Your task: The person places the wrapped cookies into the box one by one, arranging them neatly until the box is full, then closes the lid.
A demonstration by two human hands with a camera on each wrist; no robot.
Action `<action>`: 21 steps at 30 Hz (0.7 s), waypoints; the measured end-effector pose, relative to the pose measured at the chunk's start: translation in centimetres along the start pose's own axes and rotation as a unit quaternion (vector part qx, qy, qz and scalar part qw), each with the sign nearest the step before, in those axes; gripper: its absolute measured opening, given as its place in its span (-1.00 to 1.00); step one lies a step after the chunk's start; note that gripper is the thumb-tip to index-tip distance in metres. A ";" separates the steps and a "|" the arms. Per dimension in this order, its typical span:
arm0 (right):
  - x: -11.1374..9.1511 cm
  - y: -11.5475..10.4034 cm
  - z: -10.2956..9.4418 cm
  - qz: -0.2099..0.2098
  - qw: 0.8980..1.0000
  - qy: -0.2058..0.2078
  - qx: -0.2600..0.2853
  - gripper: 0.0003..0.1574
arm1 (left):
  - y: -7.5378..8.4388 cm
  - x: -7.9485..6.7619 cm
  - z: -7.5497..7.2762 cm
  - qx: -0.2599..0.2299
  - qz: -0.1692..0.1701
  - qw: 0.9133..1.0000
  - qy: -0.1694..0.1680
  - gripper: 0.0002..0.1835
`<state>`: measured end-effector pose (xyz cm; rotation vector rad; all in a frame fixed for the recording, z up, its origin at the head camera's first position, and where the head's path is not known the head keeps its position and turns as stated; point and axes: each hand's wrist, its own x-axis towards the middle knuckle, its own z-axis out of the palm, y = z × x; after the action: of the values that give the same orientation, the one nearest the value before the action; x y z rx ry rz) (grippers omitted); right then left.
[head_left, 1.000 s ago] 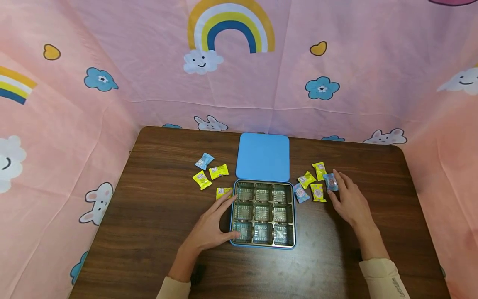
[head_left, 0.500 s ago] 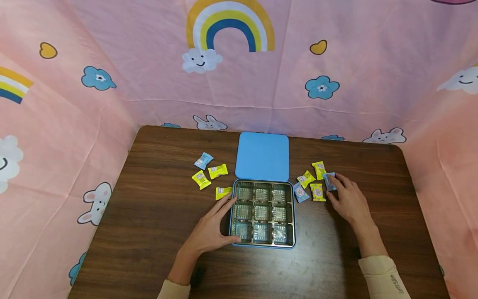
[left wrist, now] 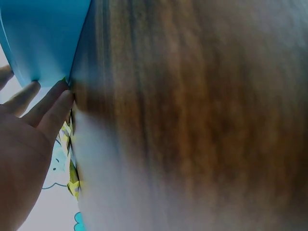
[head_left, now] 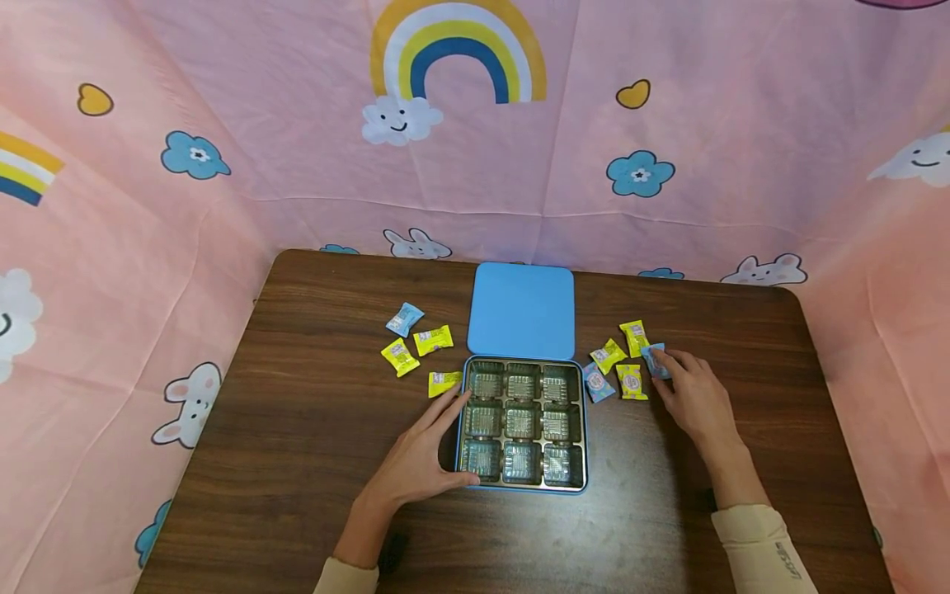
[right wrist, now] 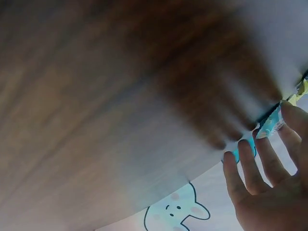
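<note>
A square blue tin (head_left: 582,429) holds a clear divided insert with several compartments, and its blue lid (head_left: 522,309) lies open behind it. My left hand (head_left: 416,460) rests against the tin's left side, fingers spread along the edge and thumb at the front left corner. In the left wrist view those fingers (left wrist: 54,113) look straight against the blue wall. On the right, my right hand (head_left: 698,402) pinches a blue-wrapped candy (head_left: 654,360) between thumb and fingers. The right wrist view shows this candy (right wrist: 272,122) at the fingertips, low against the table.
Right of the tin lie yellow candies (head_left: 632,382) and another blue candy (head_left: 598,383). Left of it are yellow candies (head_left: 434,340) and one blue candy (head_left: 405,319). A pink patterned cloth (head_left: 490,165) surrounds the wooden table (head_left: 312,371).
My right fingers have drawn back slightly and closed in on the blue candy, which has shifted and tilted a little. The left hand stays on the tin, its thumb slightly shifted.
</note>
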<state>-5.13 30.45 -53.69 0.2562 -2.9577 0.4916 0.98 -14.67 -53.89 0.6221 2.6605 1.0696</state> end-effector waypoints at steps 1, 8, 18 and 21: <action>0.0 0.0 0.0 0.002 1.000 0.002 0.001 -0.33 | 0.0 0.0 0.0 0.001 0.000 1.000 0.000 0.23; 0.2 0.1 0.3 0.001 0.999 0.035 0.031 -0.36 | -0.1 0.0 0.2 0.000 0.001 1.000 0.002 0.23; 0.3 0.2 0.7 -0.014 0.994 0.076 0.072 -0.38 | -0.1 0.1 0.3 0.001 -0.002 1.000 0.005 0.25; 0.2 0.2 0.7 -0.011 0.994 0.077 0.077 -0.38 | -0.2 0.1 0.4 0.003 -0.005 1.000 0.004 0.25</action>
<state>-5.46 30.42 -54.37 0.2544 -2.7679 0.7037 1.01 -14.52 -54.27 0.6058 2.6713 1.0626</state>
